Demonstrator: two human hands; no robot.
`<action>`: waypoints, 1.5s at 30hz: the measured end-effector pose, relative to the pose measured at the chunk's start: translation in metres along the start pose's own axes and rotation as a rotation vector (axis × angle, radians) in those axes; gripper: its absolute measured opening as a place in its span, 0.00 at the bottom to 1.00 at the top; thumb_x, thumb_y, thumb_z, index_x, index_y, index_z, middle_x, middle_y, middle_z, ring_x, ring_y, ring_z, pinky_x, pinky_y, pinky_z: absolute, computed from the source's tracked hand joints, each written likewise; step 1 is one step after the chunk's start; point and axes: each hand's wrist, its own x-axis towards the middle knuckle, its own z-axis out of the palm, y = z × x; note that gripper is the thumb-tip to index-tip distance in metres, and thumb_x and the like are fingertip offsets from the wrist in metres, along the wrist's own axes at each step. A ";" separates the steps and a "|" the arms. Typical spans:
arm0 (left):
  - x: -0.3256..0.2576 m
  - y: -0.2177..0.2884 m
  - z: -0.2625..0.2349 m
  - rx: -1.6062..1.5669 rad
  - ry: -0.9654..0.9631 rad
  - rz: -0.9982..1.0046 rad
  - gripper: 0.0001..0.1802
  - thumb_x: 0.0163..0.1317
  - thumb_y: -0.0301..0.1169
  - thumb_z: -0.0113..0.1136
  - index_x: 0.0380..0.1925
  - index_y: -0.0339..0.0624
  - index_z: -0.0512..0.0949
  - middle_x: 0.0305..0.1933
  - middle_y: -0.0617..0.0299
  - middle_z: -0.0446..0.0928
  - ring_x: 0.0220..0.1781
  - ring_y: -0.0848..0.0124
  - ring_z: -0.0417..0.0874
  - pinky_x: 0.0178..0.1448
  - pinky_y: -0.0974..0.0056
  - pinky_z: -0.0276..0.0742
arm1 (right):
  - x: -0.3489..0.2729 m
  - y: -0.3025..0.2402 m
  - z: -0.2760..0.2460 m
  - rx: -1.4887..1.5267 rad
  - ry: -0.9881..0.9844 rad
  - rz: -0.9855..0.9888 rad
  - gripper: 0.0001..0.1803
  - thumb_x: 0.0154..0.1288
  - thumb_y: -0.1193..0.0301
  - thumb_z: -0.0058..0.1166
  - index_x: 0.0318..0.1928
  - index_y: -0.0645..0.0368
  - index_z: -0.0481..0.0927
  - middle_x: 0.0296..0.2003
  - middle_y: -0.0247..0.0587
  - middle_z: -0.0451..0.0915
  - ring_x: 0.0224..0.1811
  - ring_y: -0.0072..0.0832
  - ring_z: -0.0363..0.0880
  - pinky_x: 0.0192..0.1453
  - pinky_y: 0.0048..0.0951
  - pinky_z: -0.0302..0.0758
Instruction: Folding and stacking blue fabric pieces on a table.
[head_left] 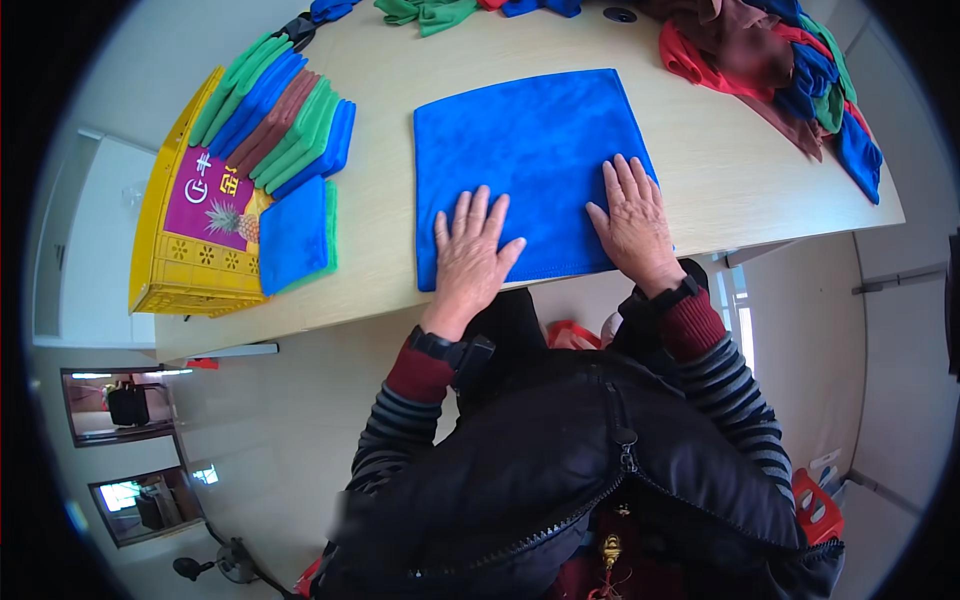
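Note:
A blue cloth (530,150) lies spread out in a near square on the pale wooden table, its near edge close to the table's front edge. My left hand (472,250) rests on its lower left part, fingers stretched out and thumb apart. Over by the cloth's right edge, my right hand (636,222) lies flat with the fingers extended and the thumb out to the side. Both palms press down on the fabric, and neither hand grips anything.
At the left stands a yellow crate (190,260) with a row of folded green, blue and brown cloths (275,115). Beside it lie folded blue and green cloths (295,235). Loose cloths in several colours heap up at the far right (775,70), and green cloth (435,14) sits at the far edge.

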 end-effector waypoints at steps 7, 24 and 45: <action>-0.022 -0.029 -0.005 -0.036 0.084 -0.140 0.37 0.73 0.53 0.51 0.75 0.44 0.63 0.81 0.47 0.56 0.82 0.49 0.53 0.82 0.39 0.42 | 0.005 0.004 -0.006 -0.020 -0.035 -0.027 0.36 0.78 0.51 0.45 0.75 0.62 0.62 0.76 0.55 0.59 0.81 0.49 0.50 0.84 0.48 0.45; 0.091 -0.044 0.018 0.015 0.022 0.105 0.36 0.74 0.58 0.45 0.76 0.56 0.63 0.82 0.54 0.55 0.84 0.52 0.50 0.81 0.34 0.40 | 0.003 -0.013 -0.010 -0.034 -0.066 -0.026 0.42 0.75 0.40 0.43 0.75 0.58 0.64 0.77 0.56 0.58 0.81 0.55 0.49 0.83 0.54 0.44; 0.178 -0.121 0.018 0.033 -0.026 -0.148 0.37 0.75 0.60 0.39 0.78 0.59 0.57 0.84 0.56 0.49 0.85 0.53 0.45 0.81 0.32 0.37 | 0.004 -0.015 -0.014 -0.029 -0.094 -0.028 0.41 0.76 0.40 0.39 0.76 0.55 0.63 0.78 0.53 0.56 0.82 0.52 0.47 0.84 0.53 0.40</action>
